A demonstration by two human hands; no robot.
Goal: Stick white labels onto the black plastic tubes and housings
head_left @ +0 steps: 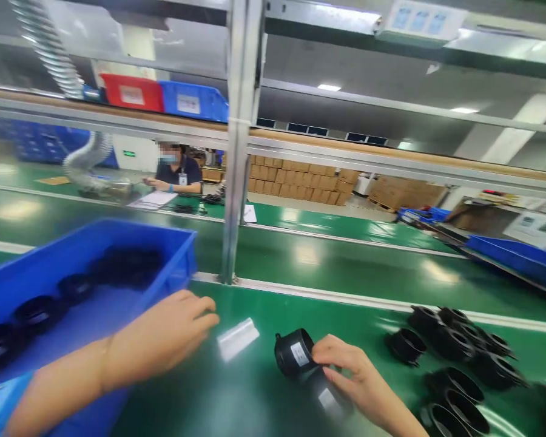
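Note:
My right hand (355,379) is closed around a black plastic ring part (295,353) with a white label, holding it just above the green mat (264,394). A second labelled black part (330,397) lies under the same hand. My left hand (164,337) hovers beside the near corner of the blue bin (173,267), fingers curled loosely, nothing visible in them. A small white label strip (237,337) lies on the mat just right of its fingertips.
Several black ring parts (455,358) lie in a heap on the mat at the right. More black parts (40,309) sit inside the blue bin. A metal post (236,152) stands ahead. Beyond the conveyor, a person (178,173) sits at another bench.

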